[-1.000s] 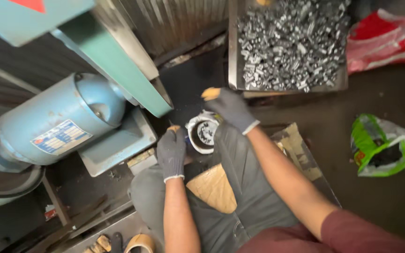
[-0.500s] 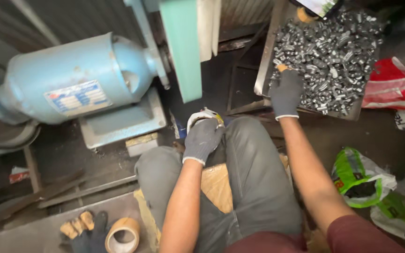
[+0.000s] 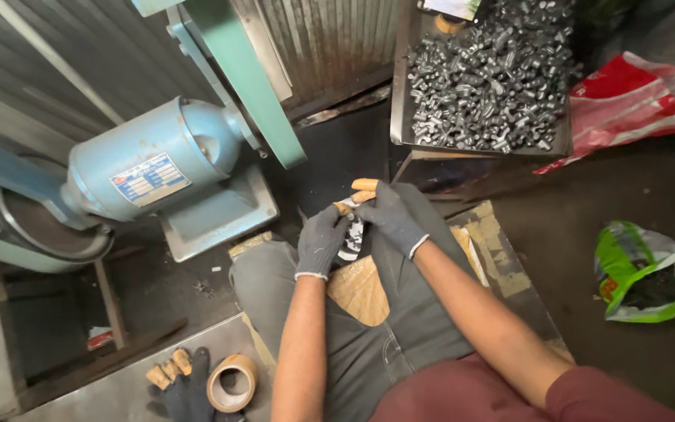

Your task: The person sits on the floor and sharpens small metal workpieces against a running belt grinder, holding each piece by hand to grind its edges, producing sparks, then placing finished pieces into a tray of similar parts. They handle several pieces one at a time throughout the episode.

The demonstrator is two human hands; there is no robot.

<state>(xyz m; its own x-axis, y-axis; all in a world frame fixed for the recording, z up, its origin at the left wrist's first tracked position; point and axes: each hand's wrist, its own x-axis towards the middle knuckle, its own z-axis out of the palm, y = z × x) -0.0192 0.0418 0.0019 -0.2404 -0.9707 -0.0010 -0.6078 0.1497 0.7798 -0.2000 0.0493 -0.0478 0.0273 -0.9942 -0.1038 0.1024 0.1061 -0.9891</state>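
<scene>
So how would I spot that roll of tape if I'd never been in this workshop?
Start at the big blue motor on the left and look straight down to the grey slab at the bottom edge, left of the person's left hand. The roll of tape lies flat there, a tan ring with an open middle. Right beside it is a dark spare glove with tan fingertips, which is limp, not round.

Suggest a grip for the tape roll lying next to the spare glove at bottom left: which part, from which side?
The tape roll lies flat on the grey surface, its open core facing up, the spare glove touching its left side. Probably best from above: one finger into the core, thumb on the outer wall at the right edge, the side away from the glove. Pinching across the whole ring would crowd the glove.
</scene>
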